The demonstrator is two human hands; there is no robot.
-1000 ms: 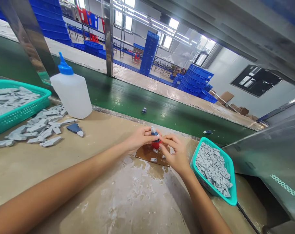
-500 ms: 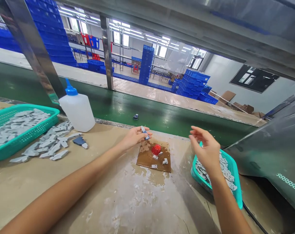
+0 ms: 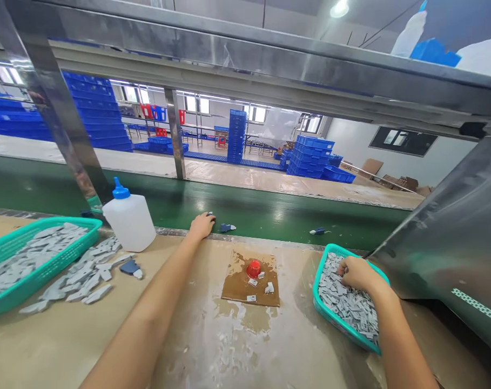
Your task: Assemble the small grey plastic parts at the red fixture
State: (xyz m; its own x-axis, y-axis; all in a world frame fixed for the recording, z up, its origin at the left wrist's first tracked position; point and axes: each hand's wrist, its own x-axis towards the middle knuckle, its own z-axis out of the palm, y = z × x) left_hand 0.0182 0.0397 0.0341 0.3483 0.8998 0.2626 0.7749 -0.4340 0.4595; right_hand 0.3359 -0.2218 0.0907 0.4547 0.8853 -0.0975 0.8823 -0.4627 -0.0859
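My left hand (image 3: 202,226) reaches to the near edge of the green conveyor belt (image 3: 269,208). Its fingers are curled around a small dark-blue and grey plastic part (image 3: 209,214), mostly hidden by the hand. Just right of it on the belt lies a similar part (image 3: 228,228), and another two-tone part (image 3: 318,231) lies farther right. Inside the right green basket (image 3: 324,310), my right hand (image 3: 356,274) pinches among small grey plastic pieces (image 3: 342,302); its fingertips are partly hidden.
A wet brown board (image 3: 237,286) holds a red cap (image 3: 254,268) and several small grey pieces. On the left stand a white squeeze bottle (image 3: 129,224), a green basket (image 3: 87,237) and loose grey parts (image 3: 83,278). A metal post (image 3: 174,135) and overhead beam border the belt.
My left hand has moved left and forward to the belt. My right hand has lowered into the basket and closed its fingers. More two-tone parts show on the belt. The view has tilted up.
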